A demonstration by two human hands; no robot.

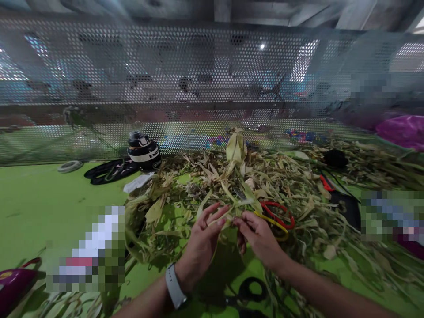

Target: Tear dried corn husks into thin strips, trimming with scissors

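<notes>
Pale strips of dried corn husk (247, 202) run between my two hands at the middle of the view. My left hand (202, 240), with a light watch strap on the wrist, holds one end between thumb and curled fingers. My right hand (261, 240) pinches the strip close by, its fingertips almost meeting the left ones. Just beyond the right hand lie scissors with red handles (290, 217) and a yellow handle (276, 228). A folded husk bundle (236, 152) stands up farther back. Black-handled scissors (251, 289) lie below my hands.
Loose husks (198, 176) cover much of the green table (29, 198). A black jug (144, 152) stands at back left near a black pouch (111, 171) and a tape roll (70, 166). A perforated metal screen (185, 97) closes the back. A purple bag (402, 132) sits right.
</notes>
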